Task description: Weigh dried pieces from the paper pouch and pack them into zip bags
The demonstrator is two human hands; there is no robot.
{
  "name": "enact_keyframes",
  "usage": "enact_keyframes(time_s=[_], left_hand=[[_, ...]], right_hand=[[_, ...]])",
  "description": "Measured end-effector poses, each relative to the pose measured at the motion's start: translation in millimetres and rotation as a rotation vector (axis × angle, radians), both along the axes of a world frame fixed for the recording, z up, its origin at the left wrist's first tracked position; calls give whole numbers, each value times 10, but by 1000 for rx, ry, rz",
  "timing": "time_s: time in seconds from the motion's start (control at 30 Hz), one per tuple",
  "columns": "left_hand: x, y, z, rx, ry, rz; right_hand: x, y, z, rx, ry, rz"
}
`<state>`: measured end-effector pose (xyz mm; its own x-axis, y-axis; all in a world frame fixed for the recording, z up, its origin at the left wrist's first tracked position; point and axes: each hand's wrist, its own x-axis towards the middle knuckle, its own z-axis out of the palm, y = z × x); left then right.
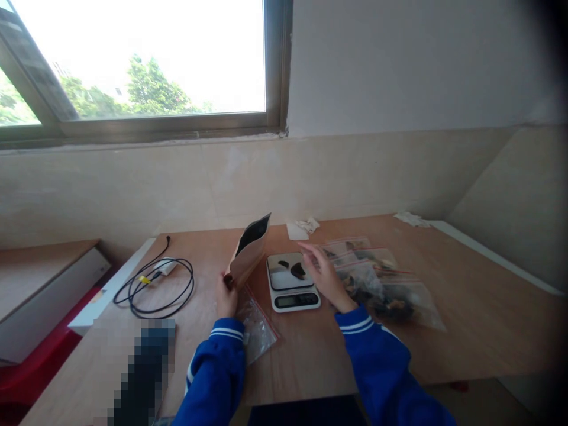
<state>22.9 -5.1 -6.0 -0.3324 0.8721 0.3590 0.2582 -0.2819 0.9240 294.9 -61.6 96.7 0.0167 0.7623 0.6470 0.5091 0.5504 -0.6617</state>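
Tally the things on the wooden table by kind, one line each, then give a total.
Brown paper pouch, held open by the left hand: 1
Kitchen scale, beside the right hand: 1
Clear zip bags, one lying under the pouch: about 5, overlapping
Coiled black cable: 1
Crumpled white scraps: 2
Total: about 10

Left hand raised, fingers pinched closed; right hand stretched forward, palm down, fingers loosely spread; both sleeves blue.
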Motion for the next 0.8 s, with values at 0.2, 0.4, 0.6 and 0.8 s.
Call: enact_keyframes(time_s=[0.2, 0.4, 0.6, 0.8], left_hand=[[-19, -46, 12, -24, -51, -30], [-18, -125, 112, 3, -17, -63], [12, -145, 79, -10, -144, -83], [32, -156, 132, -37, -97, -33]], right_hand=[[-324, -348, 727, 119, -168, 182], [-559, -416, 642, 137, -478, 183], [-598, -455, 601, -34, -553, 218], [-769, -225, 396, -263, -617, 256]])
